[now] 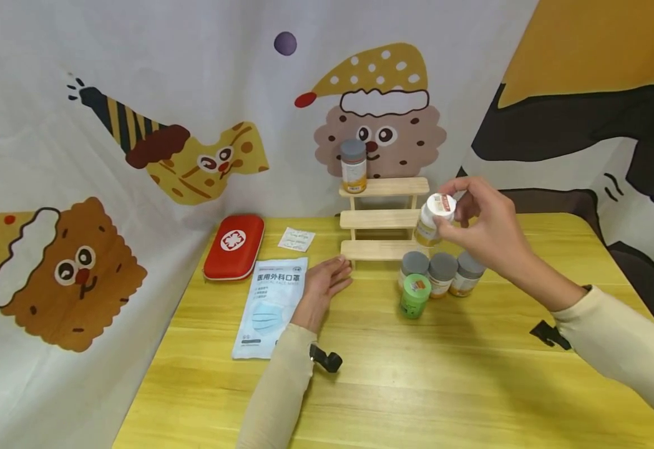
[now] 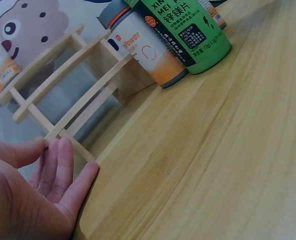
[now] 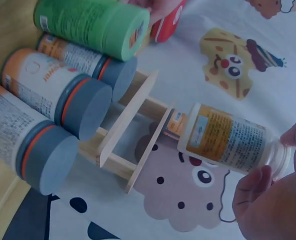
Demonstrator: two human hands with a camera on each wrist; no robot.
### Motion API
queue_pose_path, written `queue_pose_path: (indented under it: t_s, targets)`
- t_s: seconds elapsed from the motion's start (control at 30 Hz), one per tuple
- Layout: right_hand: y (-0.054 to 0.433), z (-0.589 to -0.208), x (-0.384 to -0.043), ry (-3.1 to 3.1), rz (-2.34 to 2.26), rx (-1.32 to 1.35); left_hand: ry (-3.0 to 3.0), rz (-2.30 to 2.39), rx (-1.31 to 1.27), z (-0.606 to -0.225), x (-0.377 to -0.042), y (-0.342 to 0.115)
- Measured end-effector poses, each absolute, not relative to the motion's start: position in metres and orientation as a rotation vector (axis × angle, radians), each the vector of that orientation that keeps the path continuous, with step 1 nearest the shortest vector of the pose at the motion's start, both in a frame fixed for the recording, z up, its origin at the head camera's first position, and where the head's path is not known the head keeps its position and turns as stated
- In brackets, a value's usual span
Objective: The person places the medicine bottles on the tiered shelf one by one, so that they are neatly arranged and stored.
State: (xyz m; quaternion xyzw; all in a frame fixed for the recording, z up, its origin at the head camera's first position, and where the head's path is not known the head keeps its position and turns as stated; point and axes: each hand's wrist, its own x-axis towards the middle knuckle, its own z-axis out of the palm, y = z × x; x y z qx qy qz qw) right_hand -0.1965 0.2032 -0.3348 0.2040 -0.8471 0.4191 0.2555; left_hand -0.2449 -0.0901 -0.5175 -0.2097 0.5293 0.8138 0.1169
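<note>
My right hand (image 1: 487, 215) pinches a white pill bottle (image 1: 428, 224) by its cap end, between thumb and fingers. It holds the bottle upright in front of the right end of a three-tier wooden rack (image 1: 380, 218). In the right wrist view the bottle's yellow and white label (image 3: 228, 137) faces the camera. Low at the rack's left end, my left hand (image 1: 322, 284) has its thumb and fingertips at the end of the lowest shelf (image 2: 88, 100), pinching it lightly. A grey-capped bottle (image 1: 354, 167) stands on the top shelf, at its left.
Before the rack's right side stand several grey-capped bottles (image 1: 442, 274), with a green bottle (image 1: 415, 296) in front of them. Left of the rack lie a red zip case (image 1: 234, 248), a small white packet (image 1: 296, 239) and a face mask packet (image 1: 271, 305). A printed cloth hangs behind.
</note>
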Motion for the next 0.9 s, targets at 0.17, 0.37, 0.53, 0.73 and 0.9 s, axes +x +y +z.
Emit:
queue_pose_path:
  t_s: [0.17,0.37,0.53,0.73,0.9]
  targets:
    - [0.192,-0.337,-0.223,-2.267,1.228,0.538,1.569,2.372,-0.623,-0.517,-0.244,-0.09]
    - [0.176,-0.337,-0.256,-2.255,1.301,0.489,1.575,2.366,-0.618,-0.517,-0.245,-0.091]
    - [0.163,-0.338,-0.283,-2.222,1.387,0.412,1.577,2.368,-0.611,-0.517,-0.245,-0.09]
    - [0.152,-0.339,-0.309,-2.24,1.408,0.362,1.58,2.374,-0.618,-0.516,-0.245,-0.088]
    - [0.143,-0.343,-0.321,-2.282,1.411,0.301,1.576,2.372,-0.614,-0.518,-0.245,-0.088]
